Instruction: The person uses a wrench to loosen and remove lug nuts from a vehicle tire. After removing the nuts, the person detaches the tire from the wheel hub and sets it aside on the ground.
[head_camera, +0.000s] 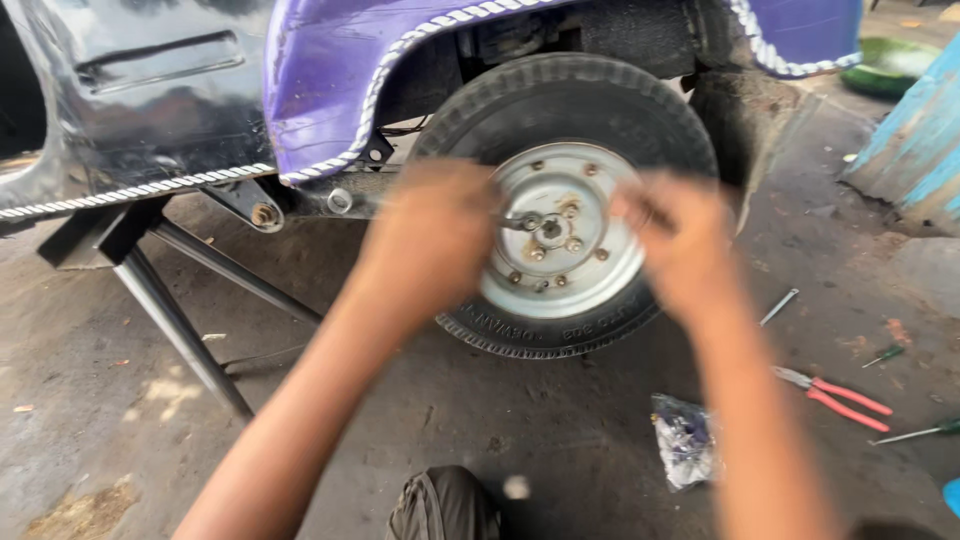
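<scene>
A small vehicle wheel with a black tyre and a pale silver rim sits under a purple mudguard. Both my hands are raised in front of the rim and are blurred. My left hand is closed around the handle of a metal wrench whose end sits on a nut beside the hub. My right hand is at the right side of the rim with fingers curled; what it grips is too blurred to tell.
A black metal stand props the body at the left. On the concrete floor at the right lie red-handled pliers, a screwdriver, a thin metal rod and a plastic bag of small parts. A blue wall stands far right.
</scene>
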